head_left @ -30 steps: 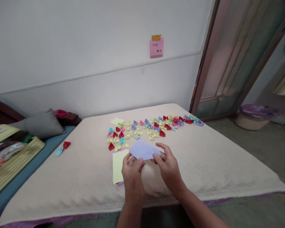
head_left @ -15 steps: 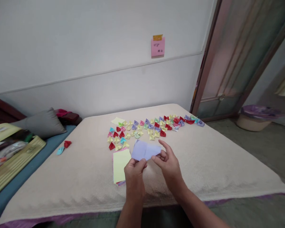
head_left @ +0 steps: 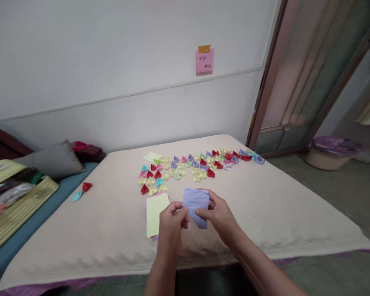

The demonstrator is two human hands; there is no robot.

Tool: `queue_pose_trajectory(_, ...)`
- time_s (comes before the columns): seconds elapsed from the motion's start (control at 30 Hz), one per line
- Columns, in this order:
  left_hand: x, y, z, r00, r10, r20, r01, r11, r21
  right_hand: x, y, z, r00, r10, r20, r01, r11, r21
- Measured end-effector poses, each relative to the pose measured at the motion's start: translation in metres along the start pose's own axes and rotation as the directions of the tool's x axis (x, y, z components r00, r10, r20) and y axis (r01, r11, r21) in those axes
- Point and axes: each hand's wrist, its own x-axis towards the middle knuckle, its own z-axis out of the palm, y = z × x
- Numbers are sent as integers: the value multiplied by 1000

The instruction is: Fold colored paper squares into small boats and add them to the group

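Observation:
A folded sheet of purple paper (head_left: pixel 196 200) is up in front of me, above the near part of the cloth-covered table. My right hand (head_left: pixel 218 211) grips its right side, thumb in front and fingers behind. At the paper's left edge, my left hand (head_left: pixel 172 218) is closed, with thumb and fingertips pinching there. A pointed flap hangs down at the paper's lower right. Beside my left hand lies a stack of paper sheets (head_left: pixel 156 216), pale yellow on top with other colours showing beneath.
Many small folded paper pieces (head_left: pixel 180 166) in several colours spread across the table's far half. A red piece (head_left: pixel 86 187) and a light blue piece (head_left: pixel 77 195) lie at the left. A grey cushion (head_left: pixel 61 160) rests beyond them. A plastic-lined tub (head_left: pixel 327 158) stands on the floor at right.
The purple paper has turned from a wide, sideways shape to a narrower, upright one and shifted slightly right. My left hand has moved from its lower edge to its left edge.

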Motion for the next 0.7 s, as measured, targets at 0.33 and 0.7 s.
queue_pose_trajectory(0.33, 0, 7, -4, 991, 126, -45, -125, 992, 14, 5, -5, -16, 972, -233, 43, 235, 923, -305)
queue_pose_trajectory(0.7, -14, 19, -4, 940, 337, -55, -311, 911, 273, -2, -8, -16, 931, -307, 196, 359, 861, -361)
